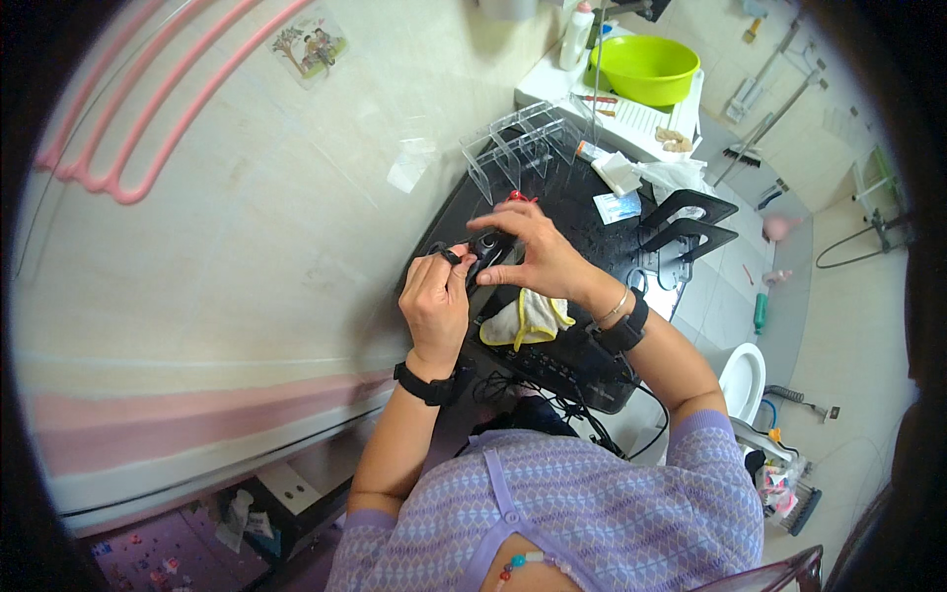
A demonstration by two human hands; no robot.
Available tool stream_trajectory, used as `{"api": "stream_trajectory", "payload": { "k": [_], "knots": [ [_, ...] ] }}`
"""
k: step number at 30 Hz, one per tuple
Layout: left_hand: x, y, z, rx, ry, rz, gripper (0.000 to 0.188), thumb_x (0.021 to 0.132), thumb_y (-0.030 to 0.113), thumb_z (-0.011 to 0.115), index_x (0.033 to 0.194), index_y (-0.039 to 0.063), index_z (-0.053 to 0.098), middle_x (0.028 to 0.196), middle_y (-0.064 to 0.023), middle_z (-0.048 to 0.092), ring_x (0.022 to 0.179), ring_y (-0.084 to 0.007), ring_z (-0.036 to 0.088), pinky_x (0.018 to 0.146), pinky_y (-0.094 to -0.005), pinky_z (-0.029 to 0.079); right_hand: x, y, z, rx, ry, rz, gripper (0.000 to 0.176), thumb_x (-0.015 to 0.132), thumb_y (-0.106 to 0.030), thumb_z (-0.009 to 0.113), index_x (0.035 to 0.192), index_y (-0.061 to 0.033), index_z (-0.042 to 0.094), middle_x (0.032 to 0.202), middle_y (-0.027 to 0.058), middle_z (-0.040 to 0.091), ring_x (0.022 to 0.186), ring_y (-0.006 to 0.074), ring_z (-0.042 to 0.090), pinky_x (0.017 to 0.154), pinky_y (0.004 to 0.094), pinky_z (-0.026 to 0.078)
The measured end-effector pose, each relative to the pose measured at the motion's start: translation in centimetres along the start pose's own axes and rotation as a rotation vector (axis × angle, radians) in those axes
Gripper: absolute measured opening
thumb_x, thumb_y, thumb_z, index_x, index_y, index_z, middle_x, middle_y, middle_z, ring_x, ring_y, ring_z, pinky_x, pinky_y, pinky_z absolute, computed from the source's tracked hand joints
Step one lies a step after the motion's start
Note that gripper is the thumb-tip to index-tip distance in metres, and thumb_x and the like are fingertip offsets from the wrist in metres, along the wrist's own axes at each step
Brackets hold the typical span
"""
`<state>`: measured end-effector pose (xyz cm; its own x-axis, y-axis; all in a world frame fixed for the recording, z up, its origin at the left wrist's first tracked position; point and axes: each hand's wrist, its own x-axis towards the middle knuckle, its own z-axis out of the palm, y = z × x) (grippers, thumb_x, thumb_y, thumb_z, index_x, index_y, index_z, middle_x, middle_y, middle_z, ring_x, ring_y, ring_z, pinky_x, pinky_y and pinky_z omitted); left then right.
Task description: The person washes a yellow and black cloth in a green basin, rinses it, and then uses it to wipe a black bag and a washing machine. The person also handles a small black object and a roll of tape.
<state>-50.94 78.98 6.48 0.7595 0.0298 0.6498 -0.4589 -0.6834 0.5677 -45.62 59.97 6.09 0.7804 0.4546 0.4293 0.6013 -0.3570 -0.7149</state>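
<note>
My left hand (435, 302) pinches a small black device (488, 248) with a round, lens-like part, and a looped black cable passes by its fingers. The device's exact kind is unclear. Over its other side curves my right hand (544, 248), thumb and fingers apart. I cannot see it gripping anything. A grey-white cloth with yellow edging (529, 320) lies crumpled just below, on a black tabletop (566, 229). Partly hidden behind the right fingers is a small red object (516, 196).
A clear acrylic rack (518, 140) stands beside the tiled wall (222, 259). To the right are a blue-white packet (618, 208) and a black stand (688, 222). Farther back, a lime-green basin (645, 70) rests on a white washboard sink (629, 118). Black cables (570, 411) hang below.
</note>
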Motion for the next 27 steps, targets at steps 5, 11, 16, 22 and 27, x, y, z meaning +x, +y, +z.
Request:
{"api": "stream_trajectory", "payload": {
  "k": [5,11,16,22,27],
  "knots": [
    [-0.7,-1.4,0.9,-0.106,0.069,-0.105,0.007,0.097,0.004,0.069,0.102,0.0,0.071,0.095,-0.0129,0.075,0.084,-0.0242,0.071,0.076,-0.0341,0.056,0.2,1.7,1.0,0.084,-0.07,0.04,0.064,0.075,-0.042,0.089,0.124,-0.0085,0.068,0.115,0.0109,0.066,0.115,0.0315,0.055,0.104,0.0418,0.043],
    [-1.6,-3.0,2.1,-0.39,0.172,-0.311,0.011,0.102,0.008,0.065,0.103,-0.002,0.071,0.096,-0.0081,0.074,0.085,-0.0147,0.068,0.078,-0.0305,0.056,0.8,2.3,1.6,0.103,-0.08,0.027,0.058,0.076,-0.041,0.088,0.117,-0.0057,0.07,0.11,0.0105,0.065,0.11,0.0301,0.056,0.1,0.0406,0.044],
    [-1.8,-3.6,1.9,-0.283,0.17,-0.232,0.01,0.102,0.007,0.065,0.105,-0.001,0.071,0.091,-0.0067,0.074,0.082,-0.0147,0.068,0.076,-0.0296,0.056,1.5,1.8,1.3,0.363,-0.036,0.188,0.036,0.092,-0.031,0.078,0.114,-0.0022,0.071,0.109,0.0116,0.071,0.105,0.024,0.065,0.093,0.0366,0.05],
    [-1.9,-3.4,2.1,-0.212,0.216,-0.131,0.006,0.093,-0.002,0.07,0.097,0.003,0.07,0.086,-0.0102,0.071,0.076,-0.027,0.07,0.067,-0.0336,0.055,1.6,1.4,2.0,0.228,0.024,0.263,0.024,0.105,-0.018,0.062,0.116,0.0013,0.069,0.1,0.0073,0.074,0.09,0.0142,0.067,0.085,0.0304,0.053],
    [-2.3,-3.6,2.3,-0.254,0.227,-0.134,0.005,0.095,-0.001,0.069,0.099,0.002,0.069,0.087,-0.0095,0.072,0.074,-0.0232,0.07,0.068,-0.0315,0.055,1.2,1.7,3.0,0.094,0.14,0.198,0.02,0.103,-0.019,0.061,0.102,-0.0028,0.072,0.085,0.0154,0.072,0.074,0.0319,0.067,0.072,0.0384,0.05]
  ]
}}
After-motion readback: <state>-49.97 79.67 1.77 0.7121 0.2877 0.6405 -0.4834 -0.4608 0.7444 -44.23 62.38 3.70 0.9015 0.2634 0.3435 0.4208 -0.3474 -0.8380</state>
